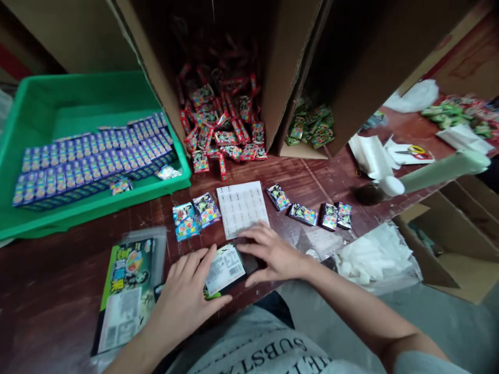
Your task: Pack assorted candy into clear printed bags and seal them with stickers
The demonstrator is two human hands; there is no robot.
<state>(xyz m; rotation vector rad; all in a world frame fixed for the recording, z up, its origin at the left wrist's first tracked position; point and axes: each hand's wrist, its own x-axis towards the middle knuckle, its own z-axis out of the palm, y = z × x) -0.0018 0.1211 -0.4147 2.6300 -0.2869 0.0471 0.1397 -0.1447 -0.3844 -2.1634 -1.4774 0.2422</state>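
Observation:
A small black-and-green package (pixel 226 270) with a white printed label lies at the table's front edge. My left hand (pixel 187 291) grips its left end, thumb in front and fingers behind. At the other end my right hand (pixel 273 254) holds it with curved fingers, covering part of the dark side. Just behind is a white sheet of stickers (pixel 244 205), near the right fingertips. Left of the sheet lie a blue packet (pixel 186 221) and a dark purple packet (pixel 206 209). A larger flat green-and-black package (pixel 127 291) in clear plastic rests left of my left hand.
A green tray (pixel 78 213) holds rows of small purple boxes (pixel 89 161). Cardboard boxes at the back spill red packets (pixel 222 124) and green packets (pixel 312 127). Several dark packets (pixel 303 214), a bag of white pieces (pixel 378 254), and scissors (pixel 417 150) lie rightward.

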